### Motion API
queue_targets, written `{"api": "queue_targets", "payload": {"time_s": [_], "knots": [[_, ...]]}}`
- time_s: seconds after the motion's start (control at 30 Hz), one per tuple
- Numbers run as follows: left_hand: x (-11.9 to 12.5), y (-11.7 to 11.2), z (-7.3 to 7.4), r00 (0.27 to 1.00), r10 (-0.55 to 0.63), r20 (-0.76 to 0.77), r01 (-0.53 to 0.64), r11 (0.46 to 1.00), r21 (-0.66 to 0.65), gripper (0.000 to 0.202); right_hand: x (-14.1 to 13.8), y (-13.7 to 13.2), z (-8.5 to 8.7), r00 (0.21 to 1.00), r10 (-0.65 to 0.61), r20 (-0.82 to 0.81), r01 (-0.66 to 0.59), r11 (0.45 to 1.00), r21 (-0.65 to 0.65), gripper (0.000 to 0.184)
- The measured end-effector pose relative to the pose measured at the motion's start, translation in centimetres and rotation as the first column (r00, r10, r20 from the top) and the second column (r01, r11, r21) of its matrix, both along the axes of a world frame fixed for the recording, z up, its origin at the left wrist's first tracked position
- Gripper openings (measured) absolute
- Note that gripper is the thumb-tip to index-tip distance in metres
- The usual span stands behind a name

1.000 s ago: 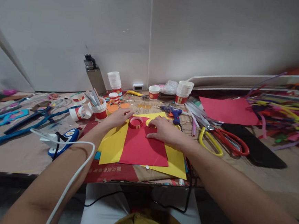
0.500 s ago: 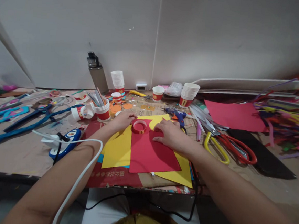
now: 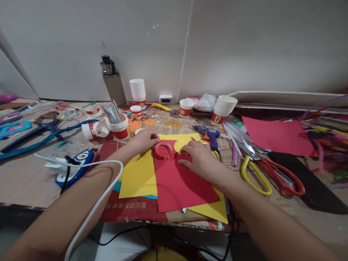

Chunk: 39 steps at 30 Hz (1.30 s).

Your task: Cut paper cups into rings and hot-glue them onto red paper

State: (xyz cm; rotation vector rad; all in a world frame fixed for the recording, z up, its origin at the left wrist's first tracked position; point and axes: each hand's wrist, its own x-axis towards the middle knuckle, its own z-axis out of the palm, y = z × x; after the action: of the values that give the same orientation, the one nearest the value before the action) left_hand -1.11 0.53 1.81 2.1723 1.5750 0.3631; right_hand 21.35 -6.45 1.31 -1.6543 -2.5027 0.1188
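A sheet of red paper (image 3: pixel 184 191) lies at a slant over yellow sheets (image 3: pixel 140 182). My left hand (image 3: pixel 145 141) is at its upper left corner, fingers close together and seemingly pinching that corner; the thumb is hard to see. Just right of those fingertips, a short ring cut from a paper cup (image 3: pixel 162 156) rests on the red paper. My right hand (image 3: pixel 199 156) bends over the sheet's right part, thumb apart from the fingers. A rounded yellow paper piece (image 3: pixel 178 146) shows by its fingertips.
Large scissors (image 3: pixel 257 173) and a dark flat object (image 3: pixel 311 185) lie to the right. A blue glue gun (image 3: pixel 211 137) sits behind my right hand. Stacked paper cups (image 3: pixel 223 110), a pencil-filled cup (image 3: pixel 119 130) and a bottle (image 3: pixel 114 85) stand behind. A white cable (image 3: pixel 96 204) crosses my left forearm.
The red paper has turned a little, its lower edge swinging nearer me and to the right. Both hands keep nearly the same places. The view has shifted slightly.
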Motion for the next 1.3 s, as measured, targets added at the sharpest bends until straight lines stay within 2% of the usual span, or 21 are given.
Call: {"api": "queue_targets", "payload": {"time_s": [0.17, 0.3, 0.43, 0.53, 0.63, 0.7, 0.83, 0.9, 0.97, 1.07, 1.13, 1.23, 1.3], "knots": [[0.0, 0.3, -0.8, 0.999, 0.036, 0.034, -0.038, 0.998, 0.059, 0.017, 0.0, 0.2, -0.8, 1.0, -0.01, 0.013, 0.009, 0.997, 0.073, 0.026], [0.0, 0.6, -1.4, 0.998, 0.023, 0.056, -0.028, 0.995, 0.093, 0.017, -0.8, -0.4, -0.8, 0.989, 0.003, -0.148, 0.016, 0.991, 0.13, 0.036], [-0.1, 0.4, -1.2, 0.997, 0.014, 0.081, -0.019, 0.998, 0.055, 0.018, -1.6, -1.0, -0.7, 0.955, 0.036, -0.294, -0.015, 0.997, 0.075, 0.047], [-0.1, 0.2, -0.9, 0.998, 0.031, 0.063, -0.033, 0.999, 0.039, 0.019, -1.5, -1.0, -0.6, 0.958, 0.008, -0.287, 0.003, 0.999, 0.036, 0.048], [0.0, -0.1, -0.5, 0.998, 0.052, 0.043, -0.056, 0.995, 0.086, 0.023, -1.1, -0.8, -0.5, 0.964, -0.023, -0.264, 0.028, 0.999, 0.015, 0.041], [0.1, -0.3, -0.2, 0.996, 0.05, 0.081, -0.058, 0.992, 0.108, 0.029, -1.0, -0.7, -0.5, 0.965, -0.025, -0.261, 0.029, 1.0, 0.011, 0.037], [0.3, -1.0, -0.1, 0.97, -0.088, 0.225, 0.081, 0.996, 0.042, 0.037, -0.7, -0.2, -0.4, 0.954, 0.023, -0.3, -0.01, 0.999, 0.047, 0.028], [0.4, -1.4, -0.3, 0.963, -0.146, 0.225, 0.142, 0.989, 0.036, 0.052, 0.0, 0.3, 0.3, 0.941, 0.009, -0.337, 0.023, 0.996, 0.09, 0.026], [0.5, -1.7, -0.6, 0.967, -0.175, 0.185, 0.165, 0.984, 0.069, 0.063, 1.2, 0.9, 1.4, 0.931, -0.056, -0.362, 0.116, 0.982, 0.148, 0.025], [0.9, -2.2, -0.9, 0.969, -0.207, 0.137, 0.195, 0.976, 0.101, 0.047, 3.7, 1.6, 3.3, 0.913, -0.252, -0.32, 0.329, 0.919, 0.216, 0.022], [1.1, -2.5, -1.0, 0.968, -0.228, 0.108, 0.216, 0.97, 0.115, 0.038, 5.3, 2.0, 4.0, 0.866, -0.414, -0.28, 0.472, 0.862, 0.186, 0.026], [1.2, -2.8, -1.2, 0.97, -0.232, 0.079, 0.22, 0.966, 0.139, 0.049, 6.6, 2.4, 3.6, 0.797, -0.582, -0.16, 0.597, 0.799, 0.068, 0.034], [1.2, -3.1, -1.4, 0.973, -0.212, 0.088, 0.196, 0.968, 0.158, 0.064, 6.6, 2.8, 2.5, 0.79, -0.606, -0.09, 0.607, 0.794, -0.012, 0.041]]}}
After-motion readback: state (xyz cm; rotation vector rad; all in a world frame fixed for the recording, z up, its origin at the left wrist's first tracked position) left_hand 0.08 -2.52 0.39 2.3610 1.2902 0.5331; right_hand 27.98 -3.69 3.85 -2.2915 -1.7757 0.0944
